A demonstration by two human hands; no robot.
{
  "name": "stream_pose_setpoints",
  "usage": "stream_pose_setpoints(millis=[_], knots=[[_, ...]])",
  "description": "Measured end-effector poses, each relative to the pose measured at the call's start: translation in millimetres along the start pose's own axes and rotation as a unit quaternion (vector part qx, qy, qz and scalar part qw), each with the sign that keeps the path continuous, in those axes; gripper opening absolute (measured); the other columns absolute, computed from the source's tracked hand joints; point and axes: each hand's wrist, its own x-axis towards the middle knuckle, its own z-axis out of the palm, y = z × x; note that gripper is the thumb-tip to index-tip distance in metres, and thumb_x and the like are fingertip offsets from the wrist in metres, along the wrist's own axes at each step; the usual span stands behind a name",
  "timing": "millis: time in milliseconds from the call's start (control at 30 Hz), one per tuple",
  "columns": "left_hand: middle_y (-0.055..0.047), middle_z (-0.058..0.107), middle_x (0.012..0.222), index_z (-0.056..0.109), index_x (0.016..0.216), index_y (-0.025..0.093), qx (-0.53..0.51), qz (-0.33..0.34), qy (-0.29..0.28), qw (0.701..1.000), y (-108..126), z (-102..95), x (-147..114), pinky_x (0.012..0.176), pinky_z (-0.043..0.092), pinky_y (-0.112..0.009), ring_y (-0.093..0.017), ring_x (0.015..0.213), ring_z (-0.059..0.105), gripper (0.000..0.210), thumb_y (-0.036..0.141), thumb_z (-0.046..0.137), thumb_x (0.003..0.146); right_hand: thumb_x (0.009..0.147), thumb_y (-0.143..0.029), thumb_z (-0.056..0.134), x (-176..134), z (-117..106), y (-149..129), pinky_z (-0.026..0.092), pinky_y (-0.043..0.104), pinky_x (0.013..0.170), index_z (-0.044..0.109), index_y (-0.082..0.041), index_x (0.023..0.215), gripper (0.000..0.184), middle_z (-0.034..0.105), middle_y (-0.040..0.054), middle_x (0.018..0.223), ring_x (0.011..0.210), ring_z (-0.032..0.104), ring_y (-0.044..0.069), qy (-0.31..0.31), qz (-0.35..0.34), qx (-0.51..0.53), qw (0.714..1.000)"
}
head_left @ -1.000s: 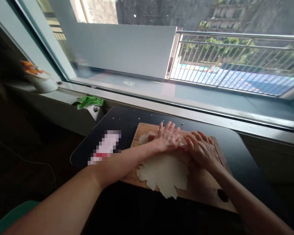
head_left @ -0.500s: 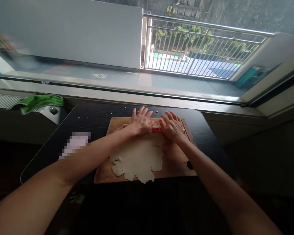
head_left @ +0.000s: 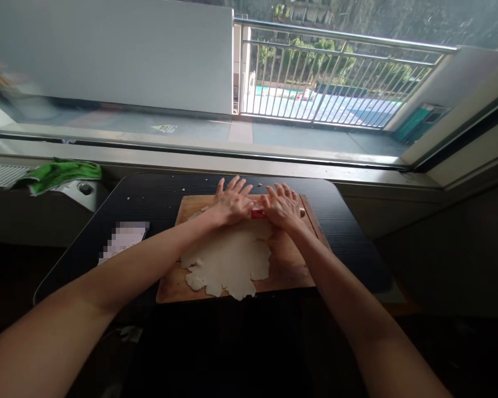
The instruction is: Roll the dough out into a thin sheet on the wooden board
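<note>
Both hands lay flat, fingers stretched out and slightly spread, gripping nothing: left hand (head_left: 231, 203) and right hand (head_left: 283, 207) pressed on what looked like a red-banded roller (head_left: 258, 213), mostly hidden. It sat at the far edge of the dough (head_left: 228, 260) on the board (head_left: 292, 265), on the desk (head_left: 348, 232).

A black worktop (head_left: 348, 221) stands against a wide window (head_left: 108, 61). To its left a green cloth (head_left: 58, 172) lies on a radiator (head_left: 2, 174), beside a pale knob (head_left: 84, 188). Outside, a metal railing (head_left: 327, 83) fronts trees and a blue court, and a pixelated patch (head_left: 123, 239) covers something on the worktop's left part
</note>
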Motion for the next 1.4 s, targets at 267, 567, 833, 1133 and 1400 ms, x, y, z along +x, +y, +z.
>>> stream_pose_setpoints(millis=[267,567,833,1133,1400], knots=[[-0.012,0.028,0.163,0.035,0.153,0.021,-0.031,0.066,-0.079,0.994,9,-7.1,-29,0.12,0.01,-0.058,-0.029,0.152,0.017,0.058,0.048,0.028,0.102,0.102,-0.048,0.024,-17,-8,13,0.026,0.049,0.117,0.044,-0.022,0.148,0.057,0.038,0.0096,0.158,0.149,0.023,0.029,-0.085,-0.087,-0.023,0.992],[-0.014,0.027,0.163,0.038,0.152,0.016,0.023,0.047,-0.009,0.999,-9,-10.0,9,0.12,0.006,-0.057,-0.029,0.152,0.013,0.058,0.043,0.034,0.101,0.102,-0.049,0.022,22,-6,1,0.03,0.049,0.115,0.043,-0.018,0.149,0.06,0.038,0.013,0.158,0.148,0.026,0.03,-0.058,-0.024,-0.025,0.998],[-0.007,0.032,0.161,0.036,0.152,0.025,-0.034,0.149,-0.048,0.987,-1,-3.4,-42,0.121,0.008,-0.055,-0.026,0.151,0.019,0.058,0.053,0.032,0.1,0.101,-0.054,0.023,-34,-1,15,0.027,0.051,0.116,0.045,-0.021,0.147,0.061,0.041,0.0112,0.156,0.147,0.027,0.03,-0.041,-0.134,-0.037,0.989],[-0.015,0.027,0.162,0.033,0.154,0.014,0.007,-0.022,-0.04,0.999,-18,-11.9,17,0.119,0.012,-0.059,-0.03,0.152,0.016,0.06,0.044,0.027,0.102,0.101,-0.053,0.021,33,-1,4,0.033,0.055,0.111,0.043,-0.021,0.148,0.062,0.039,0.0139,0.156,0.145,0.032,0.032,-0.073,-0.023,-0.003,0.997],[-0.011,0.034,0.16,0.042,0.149,0.022,-0.006,0.095,-0.02,0.995,-11,-5.7,-26,0.121,0.009,-0.055,-0.028,0.15,0.022,0.059,0.053,0.032,0.1,0.1,-0.054,0.025,-18,6,13,0.029,0.052,0.114,0.046,-0.019,0.146,0.061,0.042,0.0134,0.154,0.146,0.028,0.031,-0.002,-0.145,-0.043,0.988]])
